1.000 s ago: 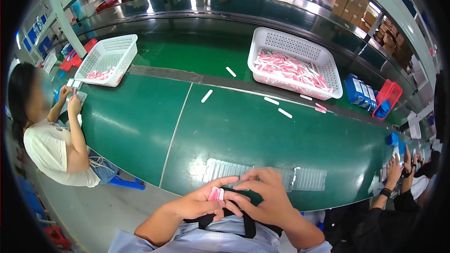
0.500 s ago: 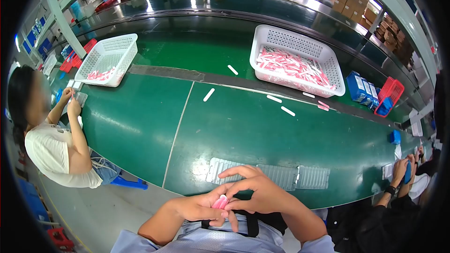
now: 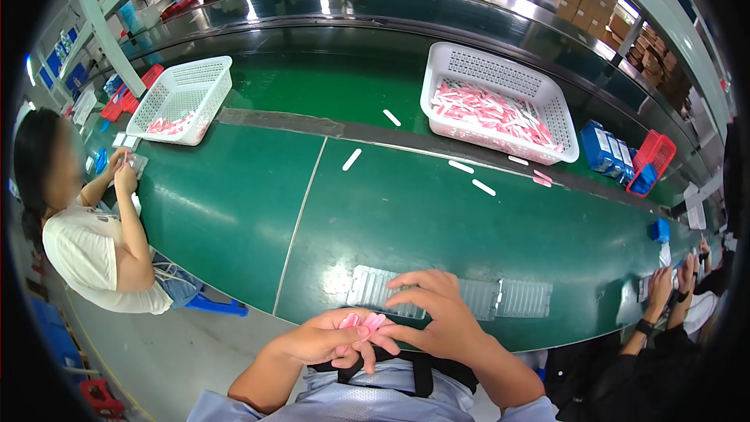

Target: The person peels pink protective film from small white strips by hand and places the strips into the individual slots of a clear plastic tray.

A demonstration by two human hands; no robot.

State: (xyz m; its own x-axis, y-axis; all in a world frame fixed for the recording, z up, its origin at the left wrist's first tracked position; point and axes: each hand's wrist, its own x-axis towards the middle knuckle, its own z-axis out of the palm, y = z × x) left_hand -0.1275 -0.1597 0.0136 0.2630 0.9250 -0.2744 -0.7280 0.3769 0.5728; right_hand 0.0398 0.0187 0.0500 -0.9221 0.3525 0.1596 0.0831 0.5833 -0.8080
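Observation:
My left hand (image 3: 332, 337) is closed round several small pink strips (image 3: 377, 322) with rounded ends, low in front of my body. The thumb lies across them and the strips fan out slightly. Close on the right is my right hand (image 3: 441, 312), its thumb tip at the edge of the strips and its other fingers raised and spread. I cannot tell whether the thumb touches them. Beyond the hands, ribbed clear plastic trays (image 3: 525, 298) lie in a row on the green table (image 3: 406, 219), partly hidden by my right hand.
A white basket (image 3: 569, 129) of pink and white strips stands at the back right, another basket (image 3: 211, 86) at the left. Loose white strips (image 3: 483, 187) lie between. Blue boxes (image 3: 600, 147) and a red basket (image 3: 662, 148) are farther right. A co-worker (image 3: 101, 258) sits left; another's hands (image 3: 660, 293) are at right.
My right hand has pulled slightly away to the right and its fingers have spread. The pink strips in my left hand now fan out more. At right, the co-worker's hands have shifted.

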